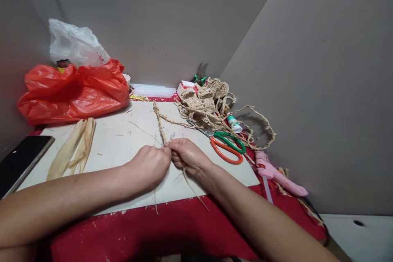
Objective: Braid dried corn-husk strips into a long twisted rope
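My left hand and my right hand meet at the middle of the white board, both with fingers closed. Between them they pinch the near end of a twisted straw cord, which runs away from me across the board. Thin loose fibres hang below both hands toward the board's front edge. To the left lie flat dry husk strips. Right of my right hand are scissors with green and orange handles, their blades partly under a heap of braided straw cord.
A red plastic bag and a clear bag stand at the back left, above a phone. Clear glue sticks lie at the back. A pink glue gun and a thread spool are on the right. Grey panels enclose the table.
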`<control>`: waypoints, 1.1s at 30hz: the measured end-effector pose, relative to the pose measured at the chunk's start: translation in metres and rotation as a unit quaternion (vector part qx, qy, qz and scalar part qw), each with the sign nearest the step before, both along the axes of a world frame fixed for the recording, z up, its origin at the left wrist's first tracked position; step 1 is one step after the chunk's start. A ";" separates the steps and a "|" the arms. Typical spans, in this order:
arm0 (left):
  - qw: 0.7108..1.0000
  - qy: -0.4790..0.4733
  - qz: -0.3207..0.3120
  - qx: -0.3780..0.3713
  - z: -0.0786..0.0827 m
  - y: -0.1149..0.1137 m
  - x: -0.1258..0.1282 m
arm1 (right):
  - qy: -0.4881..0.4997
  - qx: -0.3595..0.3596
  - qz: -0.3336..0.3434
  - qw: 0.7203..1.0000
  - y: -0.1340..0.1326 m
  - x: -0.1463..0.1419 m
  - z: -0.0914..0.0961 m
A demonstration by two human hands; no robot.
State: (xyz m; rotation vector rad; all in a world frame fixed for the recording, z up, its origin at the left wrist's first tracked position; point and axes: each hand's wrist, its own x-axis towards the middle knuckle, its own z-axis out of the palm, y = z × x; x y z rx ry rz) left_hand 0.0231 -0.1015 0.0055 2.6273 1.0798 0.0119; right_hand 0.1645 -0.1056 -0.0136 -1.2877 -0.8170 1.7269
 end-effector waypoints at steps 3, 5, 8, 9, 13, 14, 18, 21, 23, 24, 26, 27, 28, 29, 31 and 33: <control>0.997 -0.036 -0.041 -0.062 0.009 0.001 -0.003 | 0.017 -0.007 0.022 1.000 0.002 0.005 -0.001; 0.989 -0.105 -0.023 -0.101 0.015 0.011 -0.005 | 0.037 0.003 0.028 0.999 0.002 0.009 -0.001; 0.941 -0.282 0.114 -0.151 0.015 0.035 -0.006 | 0.055 0.012 0.035 0.998 0.003 0.012 0.000; 0.910 -0.329 0.143 -0.208 0.013 0.041 -0.005 | 0.056 0.011 0.039 0.998 0.003 0.012 0.001; 0.760 -0.362 0.175 -0.511 0.000 0.049 0.001 | 0.045 0.022 0.064 0.997 0.004 0.013 0.003; 0.744 -0.354 0.172 -0.540 -0.002 0.047 0.002 | 0.041 0.027 0.069 0.996 0.004 0.013 0.003; 0.780 -0.333 0.161 -0.505 -0.005 0.045 0.001 | 0.020 0.040 0.094 0.995 0.005 0.017 0.003; 0.833 -0.304 0.145 -0.439 -0.007 0.050 -0.002 | -0.032 0.059 0.109 0.992 0.005 0.019 0.004; 0.860 -0.284 0.125 -0.404 -0.008 0.053 -0.003 | -0.074 0.078 0.113 0.988 0.005 0.019 0.004; 0.867 -0.279 0.115 -0.397 -0.008 0.054 -0.003 | -0.092 0.086 0.115 0.985 0.005 0.020 0.004; 0.863 -0.269 0.109 -0.415 -0.007 0.055 -0.004 | -0.121 0.108 0.119 0.980 0.005 0.020 0.002; 0.851 -0.265 0.112 -0.440 -0.006 0.055 -0.004 | -0.133 0.125 0.119 0.976 0.006 0.020 0.001; 0.833 -0.263 0.118 -0.472 -0.005 0.055 -0.005 | -0.145 0.145 0.119 0.971 0.006 0.021 -0.001; 0.812 -0.260 0.124 -0.507 -0.004 0.056 -0.005 | -0.162 0.164 0.121 0.966 0.007 0.022 -0.002; 0.766 -0.259 0.133 -0.574 -0.004 0.058 -0.006 | -0.208 0.193 0.127 0.951 0.007 0.023 -0.004; 0.728 -0.266 0.136 -0.617 -0.005 0.059 -0.006 | -0.266 0.205 0.133 0.932 0.007 0.024 -0.005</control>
